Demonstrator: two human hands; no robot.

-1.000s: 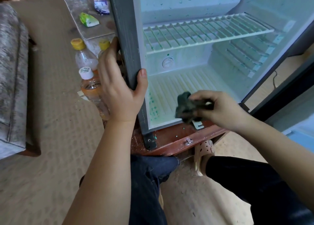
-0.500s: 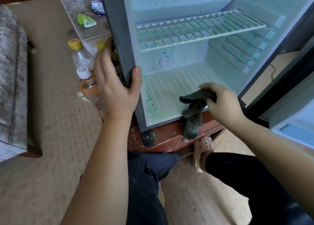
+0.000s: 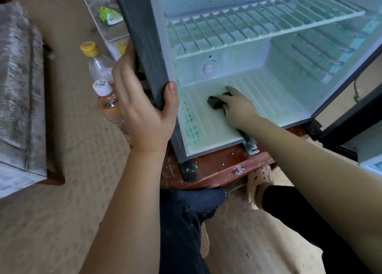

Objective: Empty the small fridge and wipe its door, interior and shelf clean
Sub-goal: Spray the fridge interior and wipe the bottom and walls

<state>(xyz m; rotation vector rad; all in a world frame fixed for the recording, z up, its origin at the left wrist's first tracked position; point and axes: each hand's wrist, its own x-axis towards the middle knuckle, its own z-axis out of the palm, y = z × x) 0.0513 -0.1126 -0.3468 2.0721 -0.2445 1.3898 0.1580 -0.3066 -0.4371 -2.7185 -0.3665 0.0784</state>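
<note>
The small fridge stands open on a low red-brown wooden stand. Its white interior is speckled with green stains, thickest at the floor's left edge. A white wire shelf sits in the upper part. My left hand grips the fridge's dark left side wall, thumb on the front edge. My right hand is inside on the ribbed floor, pressing a dark cloth against it. The door hangs open at the right.
Two bottles, one with a yellow cap and one with a white cap, stand on the carpet left of the fridge. A board with a green packet lies behind them. A grey cushioned seat sits far left. My knees are below.
My right hand has carried the cloth from the fridge's front lip into the interior and pressed it on the floor. The left hand has kept its hold on the side wall.
</note>
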